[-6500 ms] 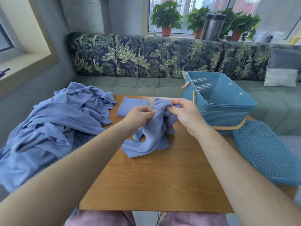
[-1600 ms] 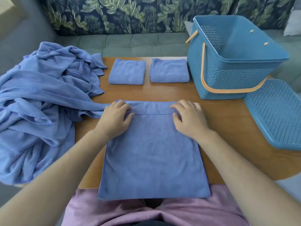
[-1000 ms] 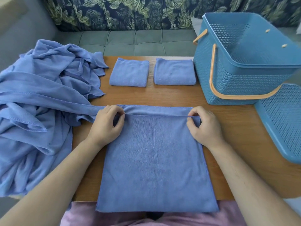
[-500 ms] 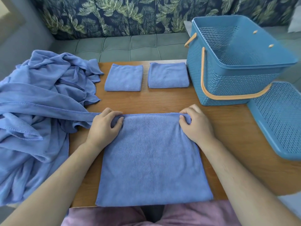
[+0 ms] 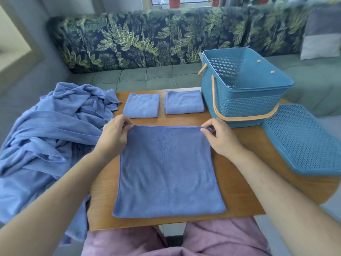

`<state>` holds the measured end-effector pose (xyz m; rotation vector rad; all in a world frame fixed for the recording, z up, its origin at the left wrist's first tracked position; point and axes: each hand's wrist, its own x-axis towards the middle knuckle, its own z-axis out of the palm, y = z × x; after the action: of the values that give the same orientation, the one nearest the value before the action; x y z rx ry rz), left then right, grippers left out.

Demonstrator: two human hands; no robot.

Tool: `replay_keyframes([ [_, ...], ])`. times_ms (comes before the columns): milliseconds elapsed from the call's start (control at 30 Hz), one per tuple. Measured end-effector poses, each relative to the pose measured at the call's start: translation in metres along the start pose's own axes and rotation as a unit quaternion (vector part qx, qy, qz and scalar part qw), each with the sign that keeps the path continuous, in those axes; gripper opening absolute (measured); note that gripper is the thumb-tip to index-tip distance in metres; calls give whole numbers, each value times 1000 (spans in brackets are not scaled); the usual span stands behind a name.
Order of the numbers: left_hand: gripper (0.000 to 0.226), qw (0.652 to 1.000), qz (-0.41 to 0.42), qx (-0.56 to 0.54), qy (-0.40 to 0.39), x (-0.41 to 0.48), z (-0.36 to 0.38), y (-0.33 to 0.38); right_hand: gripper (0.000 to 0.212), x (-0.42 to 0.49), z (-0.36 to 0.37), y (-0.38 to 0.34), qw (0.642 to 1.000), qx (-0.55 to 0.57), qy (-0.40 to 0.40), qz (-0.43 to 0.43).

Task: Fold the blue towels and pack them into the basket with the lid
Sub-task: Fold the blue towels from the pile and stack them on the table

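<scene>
Now the towel [image 5: 168, 169] lies fully on the table [image 5: 239, 182], no longer draping over its near edge, far corners pinched by left hand [image 5: 114, 134] and right hand [image 5: 219, 139] rather than pressed flat, so the next fold looks ready; folded towels [image 5: 141, 105] and basket [image 5: 245, 106] sit beyond, unpacked.

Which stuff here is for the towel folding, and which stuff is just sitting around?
For the job: flat towel, pinched at its far corners by left hand and right hand; folded towels; towel pile; basket; lid.

Just lying about: sofa; cushion; plant pot.
</scene>
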<state>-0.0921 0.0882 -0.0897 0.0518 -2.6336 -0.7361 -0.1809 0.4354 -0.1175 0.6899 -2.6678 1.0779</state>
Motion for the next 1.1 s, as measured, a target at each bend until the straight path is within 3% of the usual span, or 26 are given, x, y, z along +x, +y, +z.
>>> replay_keyframes([
  [100,1,1000,4,-13,-4,9,-23,9,5,12,-29,-19,1000,-4,-2,-12],
  [267,18,999,32,29,-5,30,-74,30,14,30,-78,-60,999,-26,-20,-29],
  [433,11,997,61,39,20,23,-127,57,15,28,-125,-102,997,-46,-6,-61],
  [600,9,999,35,4,8,-3,-173,76,24,-1,-165,-134,998,50,-20,-40],
  [767,4,998,32,-51,9,-9,-211,97,9,-16,-201,-162,996,47,-53,-53],
  [967,8,999,-11,-35,19,17,-199,99,8,13,-189,-163,994,-83,-63,-26],
  [1100,11,994,-81,-70,-2,36,-165,84,14,44,-158,-138,989,-137,-49,8],
])
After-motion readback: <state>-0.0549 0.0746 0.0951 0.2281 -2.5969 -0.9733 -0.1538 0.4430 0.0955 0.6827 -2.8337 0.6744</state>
